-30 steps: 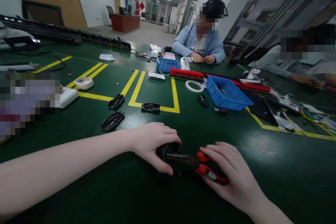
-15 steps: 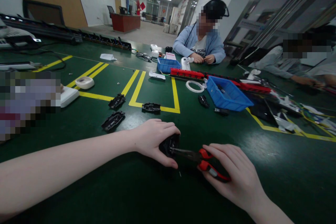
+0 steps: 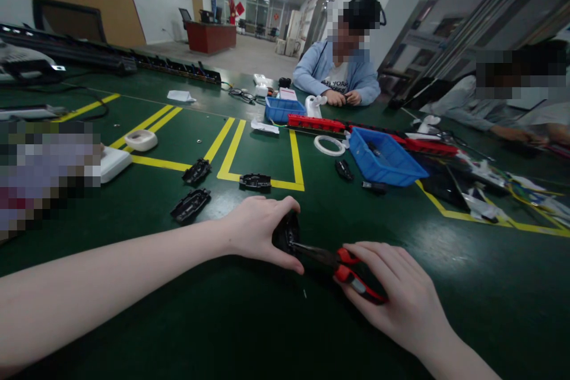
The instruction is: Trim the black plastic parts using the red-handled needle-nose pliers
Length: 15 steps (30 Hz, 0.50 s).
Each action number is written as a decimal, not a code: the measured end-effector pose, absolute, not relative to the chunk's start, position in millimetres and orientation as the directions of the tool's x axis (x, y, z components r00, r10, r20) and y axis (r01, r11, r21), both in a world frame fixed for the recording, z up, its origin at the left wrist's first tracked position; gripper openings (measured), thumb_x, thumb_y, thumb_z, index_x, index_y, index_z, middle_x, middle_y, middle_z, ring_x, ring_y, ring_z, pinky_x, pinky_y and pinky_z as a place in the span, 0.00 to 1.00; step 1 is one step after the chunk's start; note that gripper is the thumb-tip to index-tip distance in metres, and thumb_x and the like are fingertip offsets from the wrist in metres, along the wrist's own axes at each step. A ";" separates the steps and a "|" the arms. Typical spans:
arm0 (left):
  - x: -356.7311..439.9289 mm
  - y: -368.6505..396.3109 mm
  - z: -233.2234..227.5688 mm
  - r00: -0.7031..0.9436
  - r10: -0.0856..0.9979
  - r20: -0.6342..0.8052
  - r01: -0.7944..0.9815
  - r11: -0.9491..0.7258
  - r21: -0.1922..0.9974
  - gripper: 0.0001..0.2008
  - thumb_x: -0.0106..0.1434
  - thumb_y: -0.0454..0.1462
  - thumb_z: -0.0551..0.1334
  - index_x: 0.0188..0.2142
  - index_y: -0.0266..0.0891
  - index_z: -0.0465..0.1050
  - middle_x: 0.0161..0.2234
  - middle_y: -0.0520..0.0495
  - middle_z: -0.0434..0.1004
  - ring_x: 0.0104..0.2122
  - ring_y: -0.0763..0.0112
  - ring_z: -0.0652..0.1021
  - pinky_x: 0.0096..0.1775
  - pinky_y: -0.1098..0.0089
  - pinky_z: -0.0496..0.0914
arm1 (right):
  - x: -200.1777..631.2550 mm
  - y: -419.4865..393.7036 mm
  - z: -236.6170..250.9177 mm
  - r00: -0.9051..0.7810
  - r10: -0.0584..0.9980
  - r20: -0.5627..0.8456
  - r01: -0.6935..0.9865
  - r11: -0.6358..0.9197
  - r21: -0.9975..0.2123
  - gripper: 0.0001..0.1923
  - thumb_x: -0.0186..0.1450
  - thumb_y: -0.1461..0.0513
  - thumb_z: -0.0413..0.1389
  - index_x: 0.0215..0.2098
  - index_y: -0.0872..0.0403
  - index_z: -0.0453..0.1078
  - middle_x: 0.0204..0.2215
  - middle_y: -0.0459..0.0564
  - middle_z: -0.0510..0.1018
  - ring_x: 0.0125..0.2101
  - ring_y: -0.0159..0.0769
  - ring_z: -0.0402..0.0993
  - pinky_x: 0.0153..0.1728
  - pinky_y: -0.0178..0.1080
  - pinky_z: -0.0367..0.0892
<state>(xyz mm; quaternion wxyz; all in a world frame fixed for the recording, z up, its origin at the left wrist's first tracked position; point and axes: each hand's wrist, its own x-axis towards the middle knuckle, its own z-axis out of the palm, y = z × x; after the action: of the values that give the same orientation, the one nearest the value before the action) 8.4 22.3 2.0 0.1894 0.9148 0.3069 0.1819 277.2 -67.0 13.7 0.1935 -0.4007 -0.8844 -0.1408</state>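
Note:
My left hand [image 3: 262,234] is wrapped round a black plastic housing part [image 3: 289,233], held a little above or on the green table; I cannot tell which. In my right hand [image 3: 392,288] are needle-nose pliers with red and black handles [image 3: 350,267]. The jaws point left, and their tips reach inside the housing part; what they grip there is too small to make out. A tiny pale sliver [image 3: 305,293] lies on the table below the pliers. Similar black housing parts [image 3: 190,205] lie beyond my left forearm, one of them [image 3: 255,181] near the yellow tape.
To the right stands a blue bin [image 3: 387,157] with dark pieces in it. Near it are a white ring [image 3: 329,145], a red strip [image 3: 316,123] and a smaller blue bin [image 3: 285,110]. A person in light blue [image 3: 338,74] sits across the green table [image 3: 200,320].
My left hand has tipped the housing part slightly and its thumb has shifted up. The pliers stay at the part, their handles moved slightly left. The view has shifted a little.

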 end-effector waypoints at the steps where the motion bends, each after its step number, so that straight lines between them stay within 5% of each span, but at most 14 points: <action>1: 8.5 22.4 2.2 0.745 0.632 0.216 0.493 -0.738 0.461 0.43 0.49 0.66 0.63 0.52 0.38 0.62 0.39 0.43 0.78 0.36 0.56 0.79 0.38 0.62 0.70 | 277.0 -67.0 14.0 -0.603 0.654 0.456 0.764 0.638 0.094 0.16 0.64 0.59 0.56 0.49 0.57 0.67 0.39 0.55 0.78 0.37 0.39 0.76 0.35 0.41 0.70; 15: 7.5 27.2 0.5 0.780 0.591 0.208 0.480 -0.777 0.406 0.39 0.49 0.68 0.60 0.46 0.41 0.66 0.33 0.48 0.77 0.30 0.63 0.77 0.30 0.68 0.65 | 276.6 -68.3 17.3 -0.583 0.665 0.468 0.775 0.628 0.072 0.16 0.63 0.59 0.56 0.48 0.55 0.68 0.38 0.54 0.80 0.36 0.40 0.77 0.35 0.42 0.70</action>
<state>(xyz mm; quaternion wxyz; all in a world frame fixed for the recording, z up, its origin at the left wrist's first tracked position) 7.5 27.2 0.5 0.1678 0.9282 0.2885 0.1643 276.6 -68.3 17.3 0.2031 -0.4093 -0.8791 -0.1356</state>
